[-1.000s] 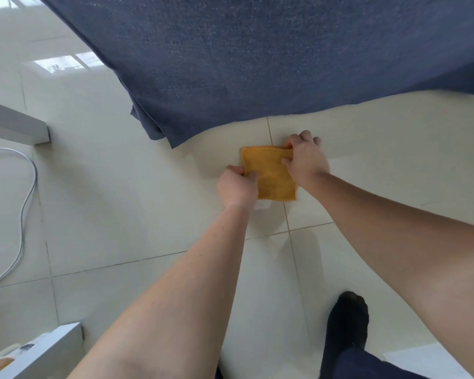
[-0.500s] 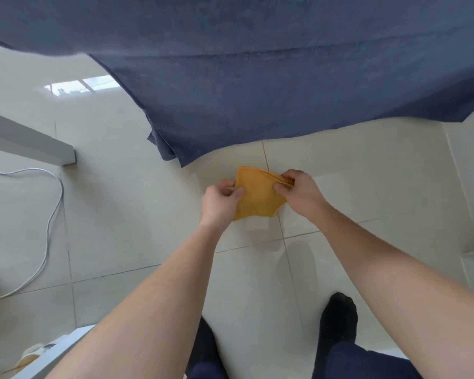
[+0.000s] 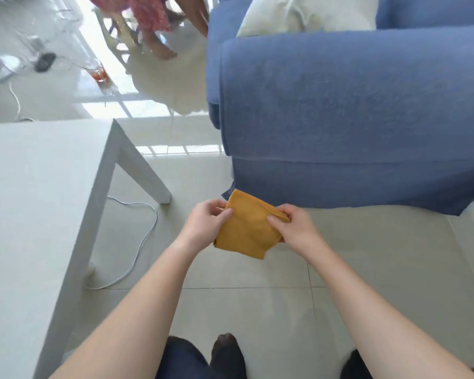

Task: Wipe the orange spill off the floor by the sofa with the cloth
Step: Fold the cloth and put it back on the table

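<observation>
Head view: the blue sofa [image 3: 353,113] is seen filling the far right of the scene, its fabric skirt hanging down to the pale tiled floor [image 3: 257,310], and a white table [image 3: 39,201] is seen along the left side, with a thin white cable [image 3: 137,242] looped on the tiles beneath it. No orange spill can be made out on the visible tiles by the sofa; the patch directly under the cloth is hidden, so it cannot be told whether any residue is left there. From this it is judged that the wiping is either largely done or paused, and that what may be left is a check of the hidden patch and perhaps one more pass. The cloth [image 3: 246,231] is held in the air above the floor, just in front of the sofa's near lower edge and between the two hands. It is orange-yellow, soft and folded into a rough square of several layers, with an open layered edge showing along its far right side and one corner drooping toward the near side; no wet mark can be told apart on it. The left hand [image 3: 205,222] is pinched on the cloth's left edge, and the right hand [image 3: 296,228] is closed on its right edge, thumb on top.
</observation>
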